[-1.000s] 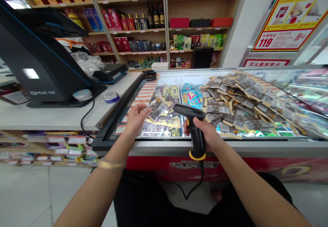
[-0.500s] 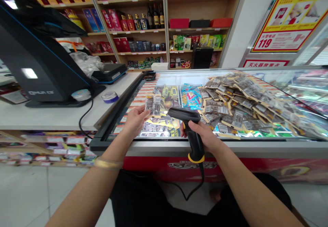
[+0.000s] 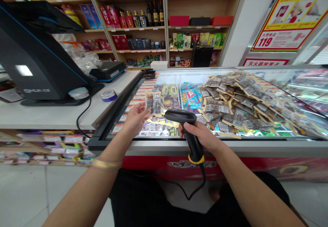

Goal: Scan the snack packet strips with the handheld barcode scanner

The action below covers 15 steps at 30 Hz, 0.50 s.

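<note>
Between thumb and fingers, my left hand (image 3: 136,119) pinches the lower left edge of a small clear snack packet (image 3: 153,103), held above the glass freezer top. My right hand (image 3: 201,134) is wrapped round the grip of a black barcode scanner (image 3: 181,115) with a yellow ring at its base. The scanner's head points left, close to the packet's lower right side but apart from it. To the right, a large heap of similar packets (image 3: 238,100) lies on the glass. Blue snack bags (image 3: 191,95) show between the held packet and the heap.
A white counter (image 3: 51,116) on the left bears a black checkout machine (image 3: 48,56), a scale (image 3: 109,70) and a round purple-and-white tub (image 3: 108,95). The scanner's cable (image 3: 201,182) hangs before the freezer front. Stocked shelves (image 3: 138,29) stand behind.
The scanner's head has shifted slightly left, nearer the packet, with my right hand. My left hand still holds the packet in nearly the same place. The view has moved a little.
</note>
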### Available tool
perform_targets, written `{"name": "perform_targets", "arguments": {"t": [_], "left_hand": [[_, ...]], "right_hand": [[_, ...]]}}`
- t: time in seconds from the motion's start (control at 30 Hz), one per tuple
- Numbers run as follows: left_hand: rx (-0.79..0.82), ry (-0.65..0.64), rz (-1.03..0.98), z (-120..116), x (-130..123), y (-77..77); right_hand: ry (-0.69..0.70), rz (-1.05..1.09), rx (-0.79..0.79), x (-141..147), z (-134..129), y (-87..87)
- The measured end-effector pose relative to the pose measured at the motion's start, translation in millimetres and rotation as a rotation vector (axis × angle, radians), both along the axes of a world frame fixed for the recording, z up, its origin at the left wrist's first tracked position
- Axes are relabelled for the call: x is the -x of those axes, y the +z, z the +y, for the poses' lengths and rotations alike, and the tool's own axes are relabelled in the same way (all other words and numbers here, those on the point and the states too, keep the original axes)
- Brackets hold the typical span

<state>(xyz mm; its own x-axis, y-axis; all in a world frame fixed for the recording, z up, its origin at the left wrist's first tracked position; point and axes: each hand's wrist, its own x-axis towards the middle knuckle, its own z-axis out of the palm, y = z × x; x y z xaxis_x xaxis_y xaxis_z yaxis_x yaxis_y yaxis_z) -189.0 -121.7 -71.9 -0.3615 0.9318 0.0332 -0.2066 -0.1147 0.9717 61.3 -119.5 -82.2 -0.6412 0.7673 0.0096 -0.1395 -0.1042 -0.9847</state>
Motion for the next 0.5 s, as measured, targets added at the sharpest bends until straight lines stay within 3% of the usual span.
{"name": "perform_targets", "arguments": {"t": [0.33,0.5], "left_hand": [[0.019,-0.028,0.023,0.4,-1.5,3.3],[0.005,-0.061,0.097,10.7,-24.2,20.4]], "right_hand": [[-0.043,0.070,0.033,3.9,1.7,1.0],[-0.194,0.236,0.016,-16.2,-3.7,9.9]]}}
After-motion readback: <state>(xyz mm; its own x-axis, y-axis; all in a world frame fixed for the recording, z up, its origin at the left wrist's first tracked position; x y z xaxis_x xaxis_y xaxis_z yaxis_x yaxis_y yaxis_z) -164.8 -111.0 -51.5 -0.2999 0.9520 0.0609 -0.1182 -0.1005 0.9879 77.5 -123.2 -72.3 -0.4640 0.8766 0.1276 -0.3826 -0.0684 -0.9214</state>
